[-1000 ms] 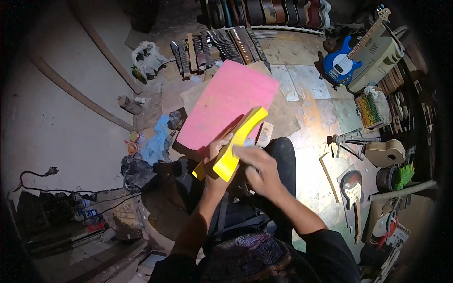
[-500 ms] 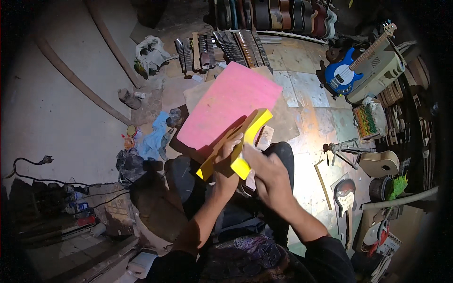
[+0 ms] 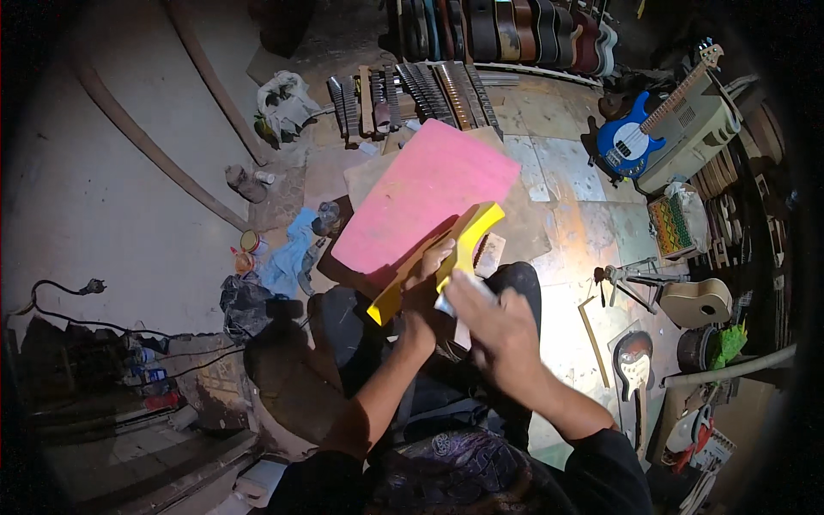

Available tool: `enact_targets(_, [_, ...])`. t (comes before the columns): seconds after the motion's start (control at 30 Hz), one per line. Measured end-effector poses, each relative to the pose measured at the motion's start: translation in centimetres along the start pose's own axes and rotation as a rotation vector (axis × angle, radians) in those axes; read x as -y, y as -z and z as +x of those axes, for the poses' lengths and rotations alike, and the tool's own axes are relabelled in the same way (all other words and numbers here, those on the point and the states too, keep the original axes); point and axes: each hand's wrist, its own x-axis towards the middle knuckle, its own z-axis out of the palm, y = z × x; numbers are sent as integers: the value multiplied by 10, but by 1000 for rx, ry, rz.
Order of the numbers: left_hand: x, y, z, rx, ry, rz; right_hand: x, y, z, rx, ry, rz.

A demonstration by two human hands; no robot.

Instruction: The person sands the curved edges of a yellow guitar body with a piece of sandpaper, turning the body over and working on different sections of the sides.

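Observation:
A yellow-edged guitar body (image 3: 478, 230) is held tilted above my lap, its curved rim facing up and its broad face in shadow. My left hand (image 3: 422, 279) grips it from the left, with fingers wrapped over the piece. On the near end of the curved yellow edge, my right hand (image 3: 498, 319) presses a small pale sheet (image 3: 444, 303) that looks like sandpaper. The right fingers are closed and slightly blurred, hiding most of the sheet. Beyond both hands lies a pink board (image 3: 429, 184).
Guitar necks (image 3: 412, 99) lie in rows past the board, with a rack of guitar bodies (image 3: 515, 30) behind. A blue bass (image 3: 631, 137) leans at the far right. Nearer are an acoustic guitar body (image 3: 695, 302) and a metal stand (image 3: 631, 279). A blue cloth (image 3: 290, 253) lies left.
My right hand has slid a little toward me and down along the yellow edge, covering its near end. The whole view has shifted slightly; the left hand keeps its grip.

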Motion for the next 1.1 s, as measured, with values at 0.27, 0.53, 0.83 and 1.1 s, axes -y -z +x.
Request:
enact_targets(0.27, [3, -2, -1, -4, 131, -28, 0, -6, -1, 1, 45, -93])
enact_targets(0.53, [1, -1, 5, -58, 15, -54, 5, -3, -6, 33, 77, -187])
enact_targets(0.83, [41, -10, -1, -7, 57, -82, 6, -5, 13, 36, 107, -113])
enact_targets(1.1, [31, -1, -2, 7, 143, -166, 4, -6, 25, 2, 44, -99])
